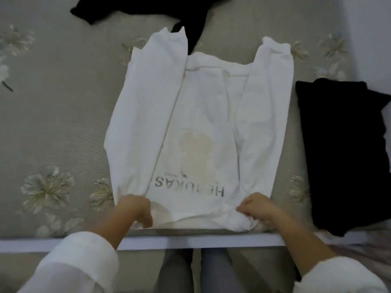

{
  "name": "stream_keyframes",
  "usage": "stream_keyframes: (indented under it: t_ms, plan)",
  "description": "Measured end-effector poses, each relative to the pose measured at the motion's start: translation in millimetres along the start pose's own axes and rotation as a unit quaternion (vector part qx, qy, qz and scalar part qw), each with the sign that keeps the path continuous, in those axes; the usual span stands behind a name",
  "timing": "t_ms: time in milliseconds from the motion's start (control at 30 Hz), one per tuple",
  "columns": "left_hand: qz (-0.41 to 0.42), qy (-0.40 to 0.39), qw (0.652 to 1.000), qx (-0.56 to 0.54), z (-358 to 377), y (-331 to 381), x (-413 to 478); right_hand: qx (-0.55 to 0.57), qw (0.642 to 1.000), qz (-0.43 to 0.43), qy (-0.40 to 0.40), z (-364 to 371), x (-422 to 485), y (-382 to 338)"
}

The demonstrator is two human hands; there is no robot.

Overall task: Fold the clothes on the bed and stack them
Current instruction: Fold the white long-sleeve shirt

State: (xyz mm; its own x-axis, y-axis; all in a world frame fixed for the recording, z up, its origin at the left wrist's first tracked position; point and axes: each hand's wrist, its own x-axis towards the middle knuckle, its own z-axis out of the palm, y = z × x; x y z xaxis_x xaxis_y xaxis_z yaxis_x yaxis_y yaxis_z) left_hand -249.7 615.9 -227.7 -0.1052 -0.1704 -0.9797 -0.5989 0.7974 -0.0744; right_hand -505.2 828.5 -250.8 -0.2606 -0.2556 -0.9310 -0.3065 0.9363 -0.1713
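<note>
White sweatshirt (201, 115), sleeves folded in: left hand (135, 208), right hand (257, 207) pinch its edge.

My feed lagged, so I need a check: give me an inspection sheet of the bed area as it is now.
Surface: floral bed cover; white bed edge nearest.
Job's things: white sweatshirt flat, print up, both sleeves folded in; folded black garment apart on its right; unfolded black garment beyond it.
Clutter: nothing seen.
Grippers: left hand and right hand grip the sweatshirt's near edge.
Cables: nothing seen.
Surroundings: pale wall far right; person's legs below.
</note>
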Motion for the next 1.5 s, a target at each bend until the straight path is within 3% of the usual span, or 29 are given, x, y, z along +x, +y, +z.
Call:
stream_keyframes:
  t_ms: [67, 133, 200, 300, 367, 433, 533, 567, 667, 733, 833, 933, 1100, 1233, 1300, 1367, 1433, 1500]
  plan:
    - [0.022, 0.048, 0.999, -0.013, -8, 17, 3, 0.118, 0.984, -0.013, 0.135, -7, 10, 6]
    - [0.062, 0.103, 0.992, -0.042, -18, 41, 9, 0.238, 0.928, -0.009, 0.286, -23, 23, 10]
    - [0.124, 0.192, 0.966, -0.122, -26, 68, 19, 0.298, 0.873, 0.016, 0.386, -43, 31, 9]
    - [0.198, 0.35, 0.901, -0.165, -29, 110, 36, 0.356, 0.869, 0.064, 0.337, -60, 55, 7]
    - [0.18, 0.351, 0.907, -0.15, -25, 136, 51, 0.319, 0.899, 0.016, 0.298, -65, 65, 5]
    - [0.152, 0.33, 0.923, -0.127, -17, 153, 66, 0.25, 0.895, -0.021, 0.37, -75, 62, 6]
    - [0.128, 0.323, 0.934, -0.087, -11, 162, 74, 0.186, 0.829, 0.005, 0.527, -93, 41, 40]
    - [0.126, 0.322, 0.935, -0.08, -12, 162, 74, 0.129, 0.845, 0.034, 0.517, -94, 32, 55]
    - [0.129, 0.317, 0.937, -0.07, -21, 156, 69, -0.132, 0.93, 0.098, 0.329, -85, 19, 89]
    - [0.139, 0.34, 0.925, -0.094, -33, 148, 62, -0.123, 0.941, 0.048, 0.311, -84, 17, 80]
    - [0.118, 0.423, 0.878, -0.192, -58, 121, 57, -0.02, 0.925, -0.073, 0.371, -92, 24, 29]
    - [0.043, 0.495, 0.819, -0.287, -87, 74, 66, 0.026, 0.908, -0.173, 0.38, -103, 36, -42]
    - [-0.104, 0.542, 0.717, -0.427, -134, -21, 95, -0.057, 0.896, -0.265, 0.352, -106, 68, -145]
    - [-0.181, 0.535, 0.664, -0.491, -166, -98, 120, -0.12, 0.862, -0.314, 0.38, -104, 98, -208]
    - [-0.176, 0.518, 0.652, -0.525, -182, -132, 135, -0.14, 0.847, -0.325, 0.396, -107, 116, -240]
    - [-0.147, 0.518, 0.641, -0.546, -200, -155, 146, -0.15, 0.857, -0.305, 0.387, -112, 134, -269]
    - [-0.067, 0.525, 0.615, -0.585, -220, -164, 152, -0.125, 0.891, -0.26, 0.351, -116, 152, -292]
    - [0.012, 0.506, 0.598, -0.621, -240, -164, 152, -0.133, 0.893, -0.237, 0.358, -113, 165, -304]
